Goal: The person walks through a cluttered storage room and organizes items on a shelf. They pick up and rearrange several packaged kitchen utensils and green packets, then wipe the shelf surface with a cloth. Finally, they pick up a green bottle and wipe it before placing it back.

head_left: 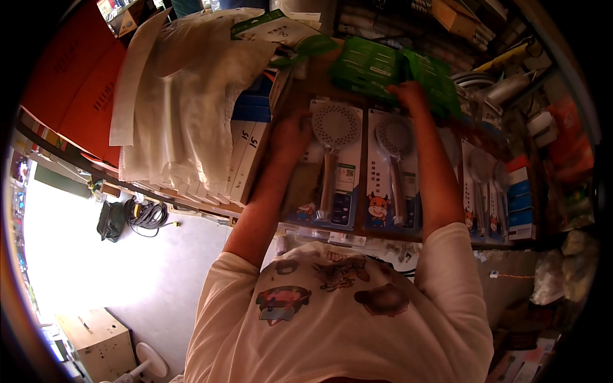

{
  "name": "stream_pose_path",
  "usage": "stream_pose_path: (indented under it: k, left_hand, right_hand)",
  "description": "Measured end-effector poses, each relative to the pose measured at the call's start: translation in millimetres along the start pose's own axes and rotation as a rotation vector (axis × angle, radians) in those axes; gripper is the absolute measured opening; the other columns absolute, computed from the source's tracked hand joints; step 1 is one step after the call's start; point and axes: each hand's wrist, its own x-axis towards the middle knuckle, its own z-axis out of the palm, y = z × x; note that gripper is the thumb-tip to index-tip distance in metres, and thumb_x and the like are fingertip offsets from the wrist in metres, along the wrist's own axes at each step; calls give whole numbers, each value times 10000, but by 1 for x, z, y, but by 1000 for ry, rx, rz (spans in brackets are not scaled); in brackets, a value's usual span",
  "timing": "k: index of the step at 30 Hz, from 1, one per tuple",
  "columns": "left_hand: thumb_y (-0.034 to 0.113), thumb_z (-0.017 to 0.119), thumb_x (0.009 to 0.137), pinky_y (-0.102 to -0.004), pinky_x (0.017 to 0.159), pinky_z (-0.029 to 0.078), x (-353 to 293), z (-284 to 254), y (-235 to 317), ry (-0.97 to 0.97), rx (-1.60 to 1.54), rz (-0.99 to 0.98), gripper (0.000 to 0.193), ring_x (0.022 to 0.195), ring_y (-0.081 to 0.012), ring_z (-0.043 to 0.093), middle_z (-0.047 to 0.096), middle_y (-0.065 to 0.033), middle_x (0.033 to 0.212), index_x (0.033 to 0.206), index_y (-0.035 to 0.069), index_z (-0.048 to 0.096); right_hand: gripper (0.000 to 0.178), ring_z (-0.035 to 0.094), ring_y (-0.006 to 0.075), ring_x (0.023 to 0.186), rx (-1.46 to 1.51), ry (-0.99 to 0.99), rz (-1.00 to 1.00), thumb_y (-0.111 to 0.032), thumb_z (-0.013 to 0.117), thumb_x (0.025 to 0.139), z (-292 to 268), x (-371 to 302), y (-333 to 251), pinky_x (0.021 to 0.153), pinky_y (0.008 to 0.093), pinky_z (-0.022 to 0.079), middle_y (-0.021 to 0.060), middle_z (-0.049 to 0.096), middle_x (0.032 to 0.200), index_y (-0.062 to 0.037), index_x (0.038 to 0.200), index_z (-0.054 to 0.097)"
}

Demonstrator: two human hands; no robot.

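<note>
Handheld shower heads in clear blister packs on printed cards lie in a row before me. My left hand [294, 133] rests at the upper left edge of the leftmost shower head pack [336, 166]; shadow hides how its fingers are set. A second shower head pack [393, 169] lies just right of it. My right hand [410, 96] reaches over the row, its fingers curled against the near edge of the green packets [367, 64]. More green packets [431, 76] lie on that hand's right. My right forearm covers part of another shower head pack [450, 150].
At left, a clear plastic bag [191, 108] covers stacked boxes [246, 156] beside large orange-red boxes [76, 96]. Further shower head packs [479, 185] and blue-and-white boxes [522, 204] stand at right. A coiled black cable [147, 214] lies on the floor.
</note>
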Motion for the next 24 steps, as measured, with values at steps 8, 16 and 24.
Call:
stream_pose_path:
  k: [8,16,24]
  left_hand:
    - [215,545,839,-442,796,505,0,0,-1,16,14,22,262,899,-361,637,668,-185,936,1066,148,657]
    - [158,565,844,-388,763,507,0,-1,0,-9,58,6,260,895,-325,656,669,-183,945,1087,96,637]
    - [143,558,839,-382,775,501,1,-1,-2,-5,20,11,270,910,-318,653,667,-175,949,1098,98,623]
  right_hand:
    - [189,552,174,501,949,-233,124,-189,663,850,-3,6,12,440,296,393,46,507,528,-20,789,604]
    - [518,633,292,772,1338,48,326,-217,617,890,3,-15,5,650,361,554,188,431,1257,-3,1312,407]
    - [595,533,340,1021,1722,184,489,-141,717,816,14,-9,-8,780,398,547,174,373,1316,-60,1332,431]
